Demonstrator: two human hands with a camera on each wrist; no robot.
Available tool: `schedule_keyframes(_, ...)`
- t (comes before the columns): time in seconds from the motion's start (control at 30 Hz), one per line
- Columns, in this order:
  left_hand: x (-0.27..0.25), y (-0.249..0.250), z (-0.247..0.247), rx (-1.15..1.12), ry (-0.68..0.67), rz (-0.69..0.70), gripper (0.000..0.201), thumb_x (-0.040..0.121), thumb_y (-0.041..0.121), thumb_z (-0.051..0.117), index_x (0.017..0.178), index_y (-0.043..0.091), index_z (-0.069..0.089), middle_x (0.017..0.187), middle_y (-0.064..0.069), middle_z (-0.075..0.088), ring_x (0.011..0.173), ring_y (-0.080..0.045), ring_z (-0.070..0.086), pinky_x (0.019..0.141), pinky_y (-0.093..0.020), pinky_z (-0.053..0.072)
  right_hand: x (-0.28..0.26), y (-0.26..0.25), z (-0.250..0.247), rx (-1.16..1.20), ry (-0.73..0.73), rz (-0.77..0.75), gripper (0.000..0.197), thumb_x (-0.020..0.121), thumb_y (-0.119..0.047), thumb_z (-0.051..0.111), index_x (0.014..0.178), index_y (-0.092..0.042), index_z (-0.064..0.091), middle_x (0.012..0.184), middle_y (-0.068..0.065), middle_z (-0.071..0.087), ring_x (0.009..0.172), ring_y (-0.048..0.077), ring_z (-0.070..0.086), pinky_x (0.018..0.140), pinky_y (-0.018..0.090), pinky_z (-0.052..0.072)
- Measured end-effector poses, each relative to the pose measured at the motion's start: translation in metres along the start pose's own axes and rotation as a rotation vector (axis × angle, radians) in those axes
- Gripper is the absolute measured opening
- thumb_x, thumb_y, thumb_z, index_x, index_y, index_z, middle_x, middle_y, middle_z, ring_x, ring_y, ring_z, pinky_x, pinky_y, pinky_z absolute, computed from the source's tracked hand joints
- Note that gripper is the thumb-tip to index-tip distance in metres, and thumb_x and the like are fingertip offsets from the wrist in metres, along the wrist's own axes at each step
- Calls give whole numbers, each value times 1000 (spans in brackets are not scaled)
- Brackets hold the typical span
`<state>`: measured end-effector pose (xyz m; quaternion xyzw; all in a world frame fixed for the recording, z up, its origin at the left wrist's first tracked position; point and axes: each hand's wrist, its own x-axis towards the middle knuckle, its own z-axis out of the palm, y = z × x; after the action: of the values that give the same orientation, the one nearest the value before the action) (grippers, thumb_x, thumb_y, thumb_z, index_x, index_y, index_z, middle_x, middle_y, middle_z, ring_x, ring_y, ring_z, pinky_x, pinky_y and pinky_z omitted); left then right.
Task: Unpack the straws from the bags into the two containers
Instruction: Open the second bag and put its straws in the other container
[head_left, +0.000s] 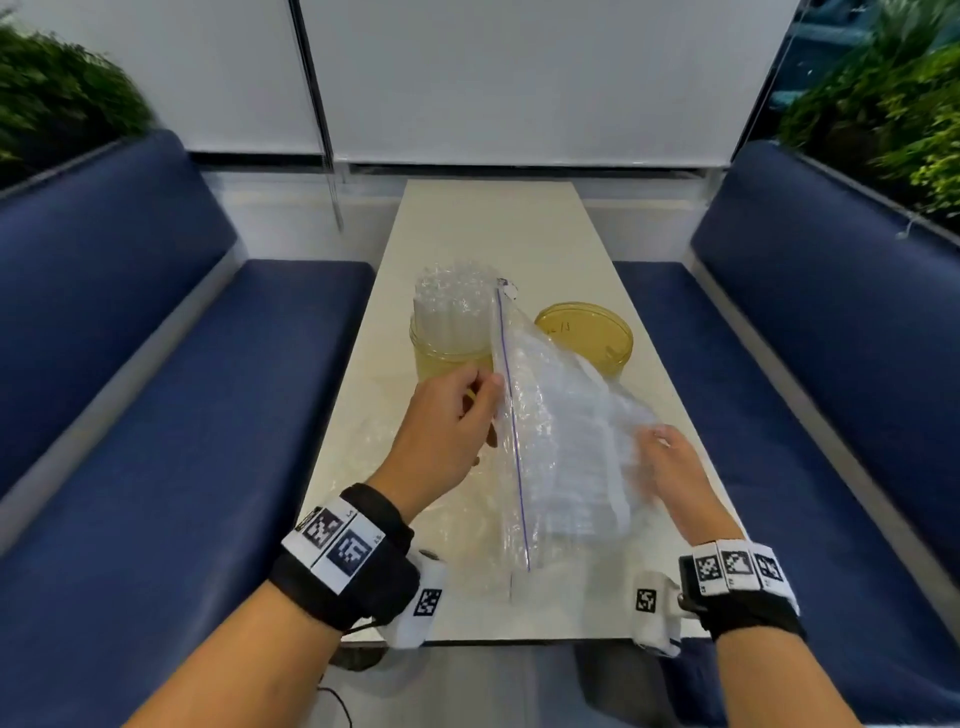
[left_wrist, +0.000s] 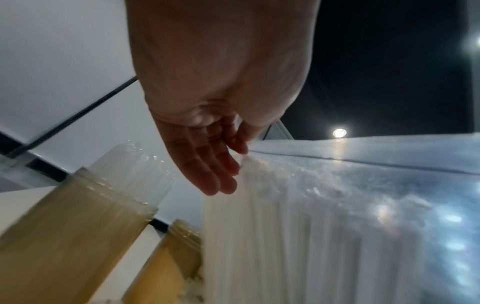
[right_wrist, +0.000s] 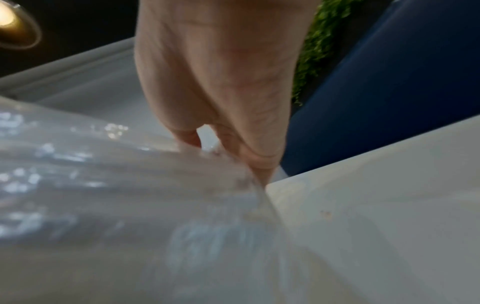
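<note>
A clear zip bag (head_left: 561, 441) with a blue seal line stands tilted above the table, packed with clear straws (head_left: 582, 467). My left hand (head_left: 483, 410) is at its open mouth, fingers (left_wrist: 221, 181) straight against the straw ends, thumb by the seal edge. My right hand (head_left: 657, 441) pinches the bag's far lower side (right_wrist: 103, 205); its fingertips are blurred. Behind the bag, the left amber container (head_left: 447, 353) holds a dense bunch of upright straws (head_left: 452, 301). The right amber container (head_left: 584, 332) looks empty.
A limp empty plastic bag (head_left: 384, 457) lies on the white table (head_left: 493, 223) under my left wrist. Blue benches (head_left: 156, 415) run along both sides, with plants behind them. The table's far half is bare.
</note>
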<state>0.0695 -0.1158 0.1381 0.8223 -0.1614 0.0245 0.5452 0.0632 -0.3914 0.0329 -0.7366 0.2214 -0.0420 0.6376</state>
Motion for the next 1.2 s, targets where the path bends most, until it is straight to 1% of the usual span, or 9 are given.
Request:
schedule_keyframes(0.1, 2, 19, 1, -89, -32, 13, 26, 103, 26, 54, 91, 6, 66, 70, 0, 64, 61, -5, 62, 56, -48, 61, 5, 8, 15, -180, -15, 49, 35, 98, -44, 57, 104, -11, 64, 104, 16, 67, 87, 25, 64, 81, 52, 58)
schedule_keyframes(0.23, 14, 27, 16, -132, -38, 57, 24, 100, 25, 59, 83, 10, 67, 68, 0, 61, 62, -10, 60, 52, -39, 60, 0, -4, 13, -710, 96, -49, 55, 89, -48, 67, 131, -15, 55, 125, 10, 63, 114, 29, 60, 95, 41, 50)
schedule_keyframes(0.33, 22, 25, 33, -121, -69, 59, 28, 102, 25, 56, 79, 11, 64, 62, 3, 59, 59, -13, 59, 49, -40, 59, -19, -54, 13, -588, 296, -418, 26, 96, -41, 60, 88, -17, 62, 86, 3, 65, 77, 16, 57, 68, 32, 44)
schedule_keyframes(0.47, 28, 22, 59, -47, -119, 80, 29, 105, 26, 48, 79, 19, 59, 60, 10, 56, 52, -2, 52, 49, -28, 47, -53, -119, 22, -382, 190, -750, 52, 98, -46, 53, 57, -15, 47, 49, -2, 46, 48, 10, 38, 49, 32, 34)
schedule_keyframes(0.57, 28, 28, 73, -60, -158, 96, 26, 107, 19, 43, 88, 15, 61, 64, 12, 55, 51, 1, 48, 52, -24, 42, -59, -129, 23, -516, 24, -626, 49, 94, -54, 55, 60, -19, 56, 53, -4, 55, 51, 9, 46, 53, 32, 42)
schedule_keyframes(0.77, 29, 34, 80, -80, -131, 57, 28, 104, 20, 47, 84, 6, 60, 68, -3, 59, 61, -16, 54, 60, -55, 52, -58, -127, 14, -601, 5, -452, 45, 99, -50, 48, 71, -16, 57, 63, -4, 55, 58, 11, 48, 57, 26, 38)
schedule_keyframes(0.97, 27, 38, 76, -179, -182, -2, 25, 103, 21, 53, 92, 1, 63, 78, -19, 63, 66, -21, 58, 55, -46, 56, -57, -123, 16, -484, -91, -374, 37, 105, -35, 43, 71, -23, 52, 65, -5, 53, 59, 10, 48, 59, 27, 41)
schedule_keyframes(1.1, 27, 33, 73, -95, -88, 42, 21, 94, 21, 59, 77, 10, 62, 62, 4, 57, 59, -12, 51, 57, -46, 56, -61, -117, 18, -569, -59, -473, 36, 105, -30, 42, 71, -21, 51, 63, -4, 52, 57, 13, 47, 55, 31, 41)
schedule_keyframes(1.2, 27, 31, 71, 23, -12, 83, 23, 86, 19, 63, 64, 13, 56, 56, 6, 51, 55, -9, 42, 55, -32, 43, -66, -114, 19, -645, -8, -525, 37, 103, -33, 44, 70, -17, 51, 60, 2, 59, 56, 21, 60, 57, 39, 49)
